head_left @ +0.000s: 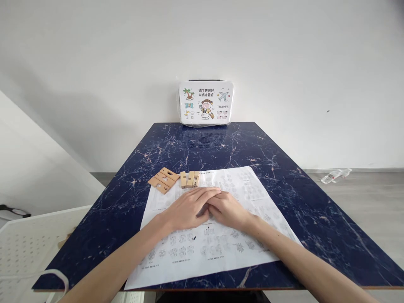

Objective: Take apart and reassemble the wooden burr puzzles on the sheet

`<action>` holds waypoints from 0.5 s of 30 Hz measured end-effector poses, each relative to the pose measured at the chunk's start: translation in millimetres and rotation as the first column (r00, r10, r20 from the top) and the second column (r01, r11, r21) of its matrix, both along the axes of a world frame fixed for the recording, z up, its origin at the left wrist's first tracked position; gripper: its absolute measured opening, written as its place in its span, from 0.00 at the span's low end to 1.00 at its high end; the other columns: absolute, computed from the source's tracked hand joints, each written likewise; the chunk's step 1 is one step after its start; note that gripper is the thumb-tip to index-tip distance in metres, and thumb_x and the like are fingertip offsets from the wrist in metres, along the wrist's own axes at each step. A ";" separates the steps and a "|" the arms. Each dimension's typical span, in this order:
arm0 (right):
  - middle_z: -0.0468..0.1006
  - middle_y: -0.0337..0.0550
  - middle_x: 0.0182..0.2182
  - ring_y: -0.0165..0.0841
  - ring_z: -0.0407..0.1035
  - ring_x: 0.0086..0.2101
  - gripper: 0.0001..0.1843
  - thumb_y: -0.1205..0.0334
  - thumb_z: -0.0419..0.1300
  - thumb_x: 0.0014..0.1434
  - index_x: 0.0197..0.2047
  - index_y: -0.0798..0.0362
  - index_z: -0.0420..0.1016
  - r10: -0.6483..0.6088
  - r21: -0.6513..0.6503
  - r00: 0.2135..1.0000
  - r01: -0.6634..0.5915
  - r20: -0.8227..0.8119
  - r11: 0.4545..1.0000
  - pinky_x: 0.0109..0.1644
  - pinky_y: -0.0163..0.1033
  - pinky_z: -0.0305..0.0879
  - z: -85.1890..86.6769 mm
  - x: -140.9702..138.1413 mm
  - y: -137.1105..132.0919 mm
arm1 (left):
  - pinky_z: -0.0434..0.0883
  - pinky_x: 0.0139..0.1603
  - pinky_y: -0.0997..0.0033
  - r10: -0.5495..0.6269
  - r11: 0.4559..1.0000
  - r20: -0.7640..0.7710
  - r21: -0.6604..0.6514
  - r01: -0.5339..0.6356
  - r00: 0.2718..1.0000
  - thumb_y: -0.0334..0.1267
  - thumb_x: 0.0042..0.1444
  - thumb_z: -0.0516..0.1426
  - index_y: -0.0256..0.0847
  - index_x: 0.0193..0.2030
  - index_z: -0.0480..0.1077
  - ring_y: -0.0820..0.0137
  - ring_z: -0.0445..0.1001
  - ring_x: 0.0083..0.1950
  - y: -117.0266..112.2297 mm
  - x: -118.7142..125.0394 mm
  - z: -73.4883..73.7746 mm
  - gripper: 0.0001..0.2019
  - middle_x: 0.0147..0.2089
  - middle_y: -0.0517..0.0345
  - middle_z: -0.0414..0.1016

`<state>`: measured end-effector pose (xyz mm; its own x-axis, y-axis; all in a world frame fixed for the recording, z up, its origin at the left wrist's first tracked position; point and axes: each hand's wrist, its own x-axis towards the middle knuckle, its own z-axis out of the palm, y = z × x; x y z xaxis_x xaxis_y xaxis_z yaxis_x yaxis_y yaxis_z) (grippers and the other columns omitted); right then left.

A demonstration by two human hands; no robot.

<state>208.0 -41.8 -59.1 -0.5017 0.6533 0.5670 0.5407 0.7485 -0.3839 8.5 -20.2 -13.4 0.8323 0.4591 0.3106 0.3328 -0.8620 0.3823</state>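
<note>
My left hand (pixel 189 207) and my right hand (pixel 229 210) rest together on a large printed sheet (pixel 176 269). The left fingers lie stretched out across the right hand, with the left thumb bent below. Most of the right fingers are hidden under the left hand, and whatever may lie beneath the hands cannot be seen. Just beyond my left hand, flat wooden pieces with cut-outs and handwritten numbers (pixel 164 180) lie side by side. Beside them sits a small group of notched wooden blocks (pixel 189 180), one marked with a number.
The dark blue marbled table (pixel 202 153) reaches to the wall. At its far end stands a white cartoon-printed case (pixel 206 103) in clear wrapping. A white perforated surface (pixel 23 248) with a cable (pixel 57 273) is at the left. Plastic bottles (pixel 335 175) lie on the floor at right.
</note>
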 end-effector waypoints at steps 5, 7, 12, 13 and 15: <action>0.80 0.43 0.26 0.30 0.69 0.25 0.15 0.78 0.52 0.57 0.30 0.55 0.76 -0.001 -0.014 1.000 0.001 -0.001 1.000 0.31 0.35 0.67 0.7 0.6 0.4 | 0.71 0.71 0.47 -0.008 1.000 0.009 0.015 0.008 1.000 0.31 0.66 0.57 0.50 0.76 0.54 0.57 0.72 0.69 0.9 0.0 -2.3 0.33 0.70 0.51 0.71; 0.80 0.43 0.27 0.30 0.70 0.25 0.14 0.78 0.52 0.57 0.30 0.55 0.76 -0.011 -0.019 1.000 0.011 0.003 1.000 0.32 0.35 0.67 0.8 1.0 0.2 | 0.71 0.71 0.47 -0.010 1.000 0.013 0.018 0.010 1.000 0.31 0.66 0.56 0.50 0.76 0.54 0.57 0.72 0.70 1.8 -0.4 -4.3 0.33 0.70 0.51 0.71; 0.80 0.43 0.27 0.29 0.70 0.26 0.15 0.79 0.52 0.57 0.31 0.55 0.77 -0.002 -0.045 1.000 0.002 0.003 0.999 0.33 0.34 0.68 1.0 1.5 0.4 | 0.70 0.72 0.48 -0.016 1.000 0.015 0.023 0.015 1.000 0.30 0.65 0.56 0.49 0.75 0.55 0.58 0.72 0.70 3.0 -0.2 -6.5 0.33 0.70 0.51 0.71; 0.80 0.43 0.28 0.30 0.70 0.26 0.14 0.79 0.52 0.58 0.31 0.55 0.77 -0.005 -0.044 1.000 0.005 0.009 0.999 0.34 0.34 0.68 0.8 1.6 0.7 | 0.70 0.72 0.49 -0.015 1.000 0.018 0.026 0.014 1.000 0.30 0.65 0.56 0.48 0.75 0.55 0.58 0.72 0.69 3.0 0.1 -6.4 0.32 0.70 0.51 0.72; 0.80 0.43 0.28 0.30 0.70 0.27 0.14 0.79 0.53 0.58 0.32 0.55 0.77 -0.013 -0.041 0.999 0.014 0.029 0.999 0.34 0.35 0.68 0.3 1.9 1.3 | 0.70 0.71 0.48 -0.013 0.999 0.020 0.034 0.012 1.000 0.30 0.66 0.55 0.48 0.74 0.57 0.58 0.73 0.69 3.2 0.6 -6.2 0.31 0.69 0.51 0.72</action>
<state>209.9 -40.5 -58.8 -0.5084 0.6828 0.5247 0.5620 0.7248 -0.3986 9.1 -17.1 -19.5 0.8313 0.4376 0.3426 0.3144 -0.8787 0.3593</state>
